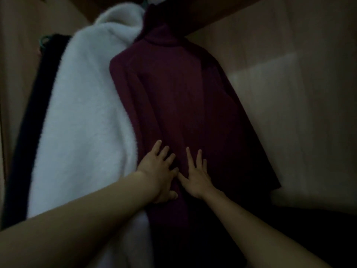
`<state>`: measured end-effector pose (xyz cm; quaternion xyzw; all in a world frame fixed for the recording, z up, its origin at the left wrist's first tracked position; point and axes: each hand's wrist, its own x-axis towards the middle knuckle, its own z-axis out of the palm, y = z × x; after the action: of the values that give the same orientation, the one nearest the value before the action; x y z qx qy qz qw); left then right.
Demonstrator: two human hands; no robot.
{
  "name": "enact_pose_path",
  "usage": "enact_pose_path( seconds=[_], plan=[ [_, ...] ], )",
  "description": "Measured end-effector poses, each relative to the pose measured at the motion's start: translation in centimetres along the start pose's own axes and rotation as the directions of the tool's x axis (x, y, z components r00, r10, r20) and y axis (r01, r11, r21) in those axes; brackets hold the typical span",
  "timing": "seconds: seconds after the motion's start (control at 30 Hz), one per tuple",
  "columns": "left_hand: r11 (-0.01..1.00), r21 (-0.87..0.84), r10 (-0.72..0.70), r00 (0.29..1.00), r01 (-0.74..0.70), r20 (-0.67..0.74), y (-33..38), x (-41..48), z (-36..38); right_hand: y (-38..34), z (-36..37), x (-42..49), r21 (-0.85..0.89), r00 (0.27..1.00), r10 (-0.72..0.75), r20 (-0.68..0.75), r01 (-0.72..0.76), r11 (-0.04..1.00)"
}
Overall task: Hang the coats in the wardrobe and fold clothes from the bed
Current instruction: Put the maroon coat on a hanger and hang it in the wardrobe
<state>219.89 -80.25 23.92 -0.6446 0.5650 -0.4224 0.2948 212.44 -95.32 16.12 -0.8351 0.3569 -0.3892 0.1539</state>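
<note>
I see the fingers (190,157) straight and spread apart; left hand (159,172) and right hand (197,176) lie flat, side by side, on the dark maroon coat (173,93). It has a high collar and hangs in the wardrobe (299,93), touching the white fluffy coat (83,122).

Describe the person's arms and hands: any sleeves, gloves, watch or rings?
No sleeve shows on the left forearm or the right forearm; both are bare to the frame's edge. The left hand and right hand wear no gloves, and neither wrist carries a watch or bracelet. Rings: too dim to tell.
</note>
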Motion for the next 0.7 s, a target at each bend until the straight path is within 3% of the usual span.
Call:
enact_pose_path(
  seconds=[0.43,0.6,0.7],
  plan=[
    [0.993,0.059,-0.108,0.987,0.102,0.12,-2.8,-0.1,5.3,-2.6,3.1,3.5,0.111,0.984,-0.008,0.176,-0.011,0.994],
    [0.995,-0.034,-0.095,0.995,0.097,0.036,-2.0,-0.2,4.4,-0.9,0.5,1.1,0.149,0.983,-0.027,0.183,-0.001,0.989],
    [0.984,-0.14,-0.114,0.993,0.107,-0.041,-1.4,-0.5,3.4,0.3,-1.7,-1.2,0.086,0.982,-0.037,0.184,0.022,0.996]
  ],
)
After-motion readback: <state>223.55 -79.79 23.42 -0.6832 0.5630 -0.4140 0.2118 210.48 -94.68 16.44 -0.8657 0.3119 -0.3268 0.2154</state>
